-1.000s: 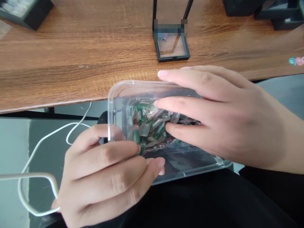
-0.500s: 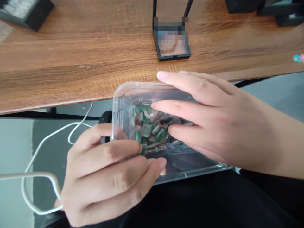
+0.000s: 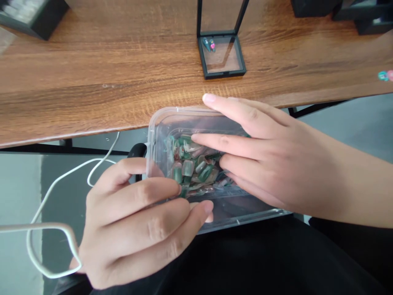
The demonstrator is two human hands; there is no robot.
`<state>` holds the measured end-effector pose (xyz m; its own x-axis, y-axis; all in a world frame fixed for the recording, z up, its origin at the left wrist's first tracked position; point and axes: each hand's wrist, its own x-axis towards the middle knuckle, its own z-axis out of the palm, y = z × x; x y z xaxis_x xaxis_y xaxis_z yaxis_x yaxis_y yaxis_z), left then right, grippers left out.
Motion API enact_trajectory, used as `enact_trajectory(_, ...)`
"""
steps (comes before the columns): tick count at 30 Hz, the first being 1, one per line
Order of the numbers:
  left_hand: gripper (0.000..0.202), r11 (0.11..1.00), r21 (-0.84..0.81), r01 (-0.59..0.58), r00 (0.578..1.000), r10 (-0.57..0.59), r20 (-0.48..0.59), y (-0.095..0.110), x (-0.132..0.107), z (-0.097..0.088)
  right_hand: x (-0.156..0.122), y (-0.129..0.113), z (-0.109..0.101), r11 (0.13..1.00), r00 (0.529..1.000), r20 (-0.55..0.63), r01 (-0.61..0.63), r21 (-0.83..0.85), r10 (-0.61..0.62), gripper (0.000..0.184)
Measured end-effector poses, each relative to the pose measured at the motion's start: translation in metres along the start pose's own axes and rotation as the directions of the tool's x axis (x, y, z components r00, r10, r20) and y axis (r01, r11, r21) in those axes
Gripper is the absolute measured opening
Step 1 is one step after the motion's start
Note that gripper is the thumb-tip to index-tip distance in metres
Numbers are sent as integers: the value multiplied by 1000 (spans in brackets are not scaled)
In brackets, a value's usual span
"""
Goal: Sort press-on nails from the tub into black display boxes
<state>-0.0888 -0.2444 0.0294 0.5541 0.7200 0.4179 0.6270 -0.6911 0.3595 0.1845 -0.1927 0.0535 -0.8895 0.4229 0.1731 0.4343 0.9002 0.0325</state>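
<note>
A clear plastic container (image 3: 233,211) is tilted at the table's front edge, above dark clothing. Inside lies a pile of loose press-on nails (image 3: 205,173), many green, others clear or pinkish. My left hand (image 3: 144,221) is wrapped over the container's near left side, some fingers reaching inside; its thumb is mostly hidden. From the right, my right hand (image 3: 260,159) dips into the container with fingers stretched and apart. The index finger extends over the far rim, while a lower fingertip touches the pile. Part of the nails is hidden beneath this hand.
On the wooden table (image 3: 107,61) stands an opened black-framed display case (image 3: 224,57) holding two decorated teal nails (image 3: 208,44). Black boxes (image 3: 313,7) sit at the back right, another black box (image 3: 46,24) at the back left. A white cable (image 3: 46,196) loops at left.
My right hand has shifted slightly left and down over the pile. The container has moved a little with my left hand still on it.
</note>
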Motion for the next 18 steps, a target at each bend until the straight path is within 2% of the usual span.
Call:
enact_trajectory(8, 33, 1000, 0, 0, 999, 0, -44, -7, -9, 14, -3, 4, 1, 999, 1000, -18, -19, 34, 20, 39)
enact_trajectory(11, 23, 990, 7, -141, 986, 141, -85, -18, -4, 14, -2, 7, 2, 999, 998, -55, -30, 18, 31, 33)
enact_trajectory(14, 25, 933, 7, -360, 926, 358, -121, -28, 2, 12, -1, 8, 0, 998, 995, -91, -28, 51, 32, 29)
enact_trajectory(16, 32, 912, -4, -411, 904, 407, -129, -32, 6, 11, 1, 7, -1, 996, 993, -116, -23, 83, 32, 27)
enact_trajectory(18, 38, 915, -16, -403, 908, 397, -135, -33, 8, 11, 3, 4, -2, 995, 989, -145, -30, 93, 43, 28)
